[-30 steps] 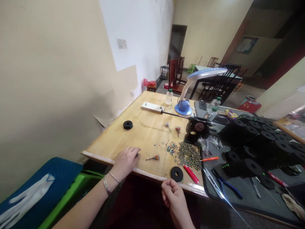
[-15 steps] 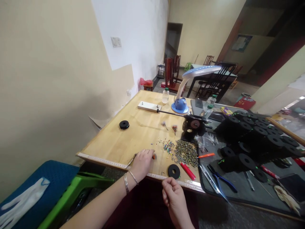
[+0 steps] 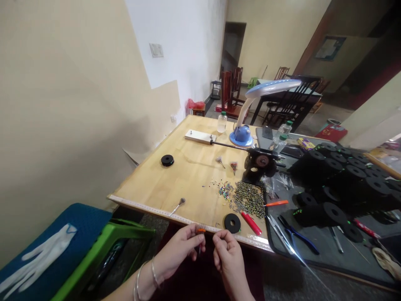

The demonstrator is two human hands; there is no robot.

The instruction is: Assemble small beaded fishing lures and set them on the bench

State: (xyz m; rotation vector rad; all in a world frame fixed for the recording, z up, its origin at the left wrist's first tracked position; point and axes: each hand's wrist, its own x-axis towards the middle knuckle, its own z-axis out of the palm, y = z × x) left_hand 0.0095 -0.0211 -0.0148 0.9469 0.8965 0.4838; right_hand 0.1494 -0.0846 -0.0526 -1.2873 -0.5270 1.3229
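Note:
My left hand (image 3: 183, 246) is just past the table's front edge, its thumb and fingers closed on a small orange-banded piece (image 3: 201, 230) with thin, wiry ends showing above it. Close beside it, my right hand (image 3: 231, 258) is pinched at thumb and forefinger. Whatever that pinch holds, if anything, is too fine to make out. Just beyond the right hand lies a black foam ring (image 3: 232, 223), with a red tube-like piece (image 3: 251, 223) to its right. A small tool with a dark tufted tip (image 3: 182, 201) lies near the front edge, left of my hands.
Loose coloured beads (image 3: 224, 190) lie beside a pile of small black-and-yellow pieces (image 3: 249, 198). Behind are a black clamp-like device (image 3: 260, 162) with a long rod and a blue lamp (image 3: 241, 136). Pliers (image 3: 299, 236) and black foam rolls (image 3: 322, 213) lie on the grey mat (image 3: 313, 253).
My left hand has come off the tabletop toward me, now holding the orange-banded piece. The tuft-tipped tool it partly covered is uncovered. My right hand keeps its pinch in nearly the same place.

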